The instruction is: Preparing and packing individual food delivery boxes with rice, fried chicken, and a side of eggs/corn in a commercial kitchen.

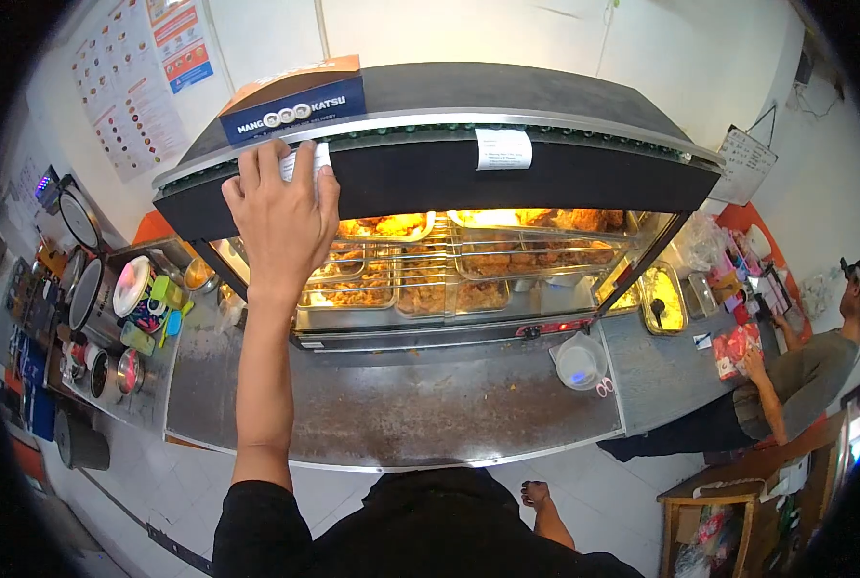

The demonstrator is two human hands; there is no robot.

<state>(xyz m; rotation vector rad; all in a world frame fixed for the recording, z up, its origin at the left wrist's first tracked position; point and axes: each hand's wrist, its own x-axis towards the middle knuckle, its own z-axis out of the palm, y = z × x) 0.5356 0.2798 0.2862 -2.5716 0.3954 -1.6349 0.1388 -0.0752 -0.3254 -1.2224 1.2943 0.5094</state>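
My left hand [285,209] reaches up to the front rail of a heated food display case [415,170]. Its fingers grip a white paper slip [320,159] at that rail, partly hidden behind them. A second printed slip [503,149] hangs from the same rail farther right. Just beyond my fingertips, a blue and orange cardboard box [296,105] stands on the case top. Lit metal trays of fried food [372,283] fill the wire shelves inside. Low beside my body, my right hand [536,493] hangs with curled fingers, and nothing shows in it.
A steel counter [415,412] runs before me. On it, a clear plastic tub [580,361] sits near scissors [605,387]. A tray of yellow food [663,298] lies right of the case. A person [798,383] handles a red package [737,350]. Pots and containers [133,289] crowd the left.
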